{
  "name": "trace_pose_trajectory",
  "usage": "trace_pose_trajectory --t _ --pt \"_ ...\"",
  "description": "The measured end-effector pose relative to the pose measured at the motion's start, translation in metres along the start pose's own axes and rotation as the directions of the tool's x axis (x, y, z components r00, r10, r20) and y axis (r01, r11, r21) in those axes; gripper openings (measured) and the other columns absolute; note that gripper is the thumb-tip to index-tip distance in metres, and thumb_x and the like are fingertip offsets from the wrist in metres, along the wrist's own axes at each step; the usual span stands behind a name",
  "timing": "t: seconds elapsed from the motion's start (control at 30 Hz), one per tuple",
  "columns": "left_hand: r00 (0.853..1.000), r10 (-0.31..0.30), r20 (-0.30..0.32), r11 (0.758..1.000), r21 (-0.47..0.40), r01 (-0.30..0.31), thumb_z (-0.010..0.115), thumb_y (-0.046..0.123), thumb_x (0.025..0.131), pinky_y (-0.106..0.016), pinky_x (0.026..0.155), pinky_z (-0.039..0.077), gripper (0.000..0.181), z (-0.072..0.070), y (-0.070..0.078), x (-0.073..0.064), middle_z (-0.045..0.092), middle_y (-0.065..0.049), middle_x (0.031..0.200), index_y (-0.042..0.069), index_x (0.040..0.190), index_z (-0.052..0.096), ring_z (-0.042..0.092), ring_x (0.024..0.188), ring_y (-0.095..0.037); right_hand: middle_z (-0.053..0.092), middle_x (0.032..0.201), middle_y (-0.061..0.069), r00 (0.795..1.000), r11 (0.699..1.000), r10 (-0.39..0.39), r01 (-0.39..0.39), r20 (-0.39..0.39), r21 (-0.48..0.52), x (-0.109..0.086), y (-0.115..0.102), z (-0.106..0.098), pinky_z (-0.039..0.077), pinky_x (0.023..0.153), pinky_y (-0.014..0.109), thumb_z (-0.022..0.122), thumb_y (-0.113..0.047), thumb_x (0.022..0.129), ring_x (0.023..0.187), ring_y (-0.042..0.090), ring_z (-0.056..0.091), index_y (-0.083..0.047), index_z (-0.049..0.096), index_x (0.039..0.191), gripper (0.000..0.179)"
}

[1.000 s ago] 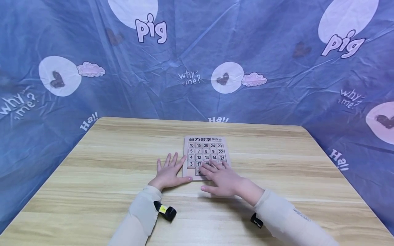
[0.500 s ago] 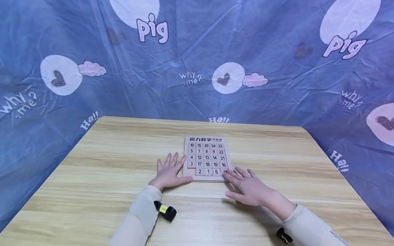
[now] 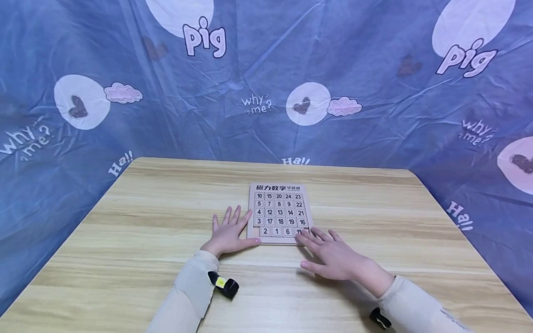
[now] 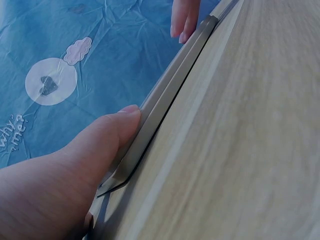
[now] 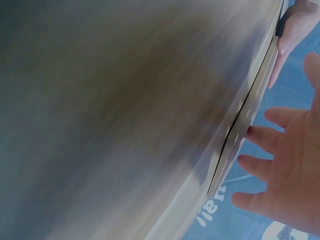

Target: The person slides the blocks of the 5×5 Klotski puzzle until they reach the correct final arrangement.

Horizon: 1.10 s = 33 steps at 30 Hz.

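A flat sliding number puzzle (image 3: 279,240) lies on the table, its tiles in rows. The bottom row, 2, 1, 6 and 11, sits out of line with the columns above, with gaps at both ends. My left hand (image 3: 228,237) is spread at the board's left side, its thumb (image 4: 112,127) resting on the near left corner. My right hand (image 3: 331,256) reaches in from the right with extended fingers, a fingertip at the number 11 tile (image 3: 298,230) and partly covering it. In the right wrist view the puzzle's edge (image 5: 239,122) shows beside these fingers.
The puzzle stands near the middle of a wood-grain table (image 3: 166,194). A blue printed cloth (image 3: 266,60) hangs behind and at both sides. Black wrist-worn devices (image 3: 226,287) sit below both cuffs.
My right hand has gone from over the lower rows to the lower right corner, then slightly left. The bottom-row tiles have slid left together. My left hand stays put.
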<state>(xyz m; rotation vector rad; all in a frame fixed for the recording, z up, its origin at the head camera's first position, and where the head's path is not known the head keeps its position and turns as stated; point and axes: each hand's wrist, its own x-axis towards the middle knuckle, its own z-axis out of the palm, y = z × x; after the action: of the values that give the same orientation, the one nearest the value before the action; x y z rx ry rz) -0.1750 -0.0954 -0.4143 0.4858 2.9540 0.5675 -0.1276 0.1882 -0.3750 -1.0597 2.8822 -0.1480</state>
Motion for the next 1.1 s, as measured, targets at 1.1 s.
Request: trace_pose_trajectory --t 1.1 --pt "1.000 -0.002 0.007 1.000 -0.004 0.002 0.042 0.074 0.066 -0.057 0.092 -0.013 0.091 -0.001 0.000 0.000 0.006 -0.012 0.142 0.026 0.139 0.017 -0.004 0.127 -0.031 0.020 0.139 0.013 0.958 0.955 0.280 -0.284 0.063 0.079 0.097 0.041 -0.004 0.009 0.093 0.060 0.032 -0.057 0.085 0.124 0.039 0.013 -0.010 0.018 0.138 0.073"
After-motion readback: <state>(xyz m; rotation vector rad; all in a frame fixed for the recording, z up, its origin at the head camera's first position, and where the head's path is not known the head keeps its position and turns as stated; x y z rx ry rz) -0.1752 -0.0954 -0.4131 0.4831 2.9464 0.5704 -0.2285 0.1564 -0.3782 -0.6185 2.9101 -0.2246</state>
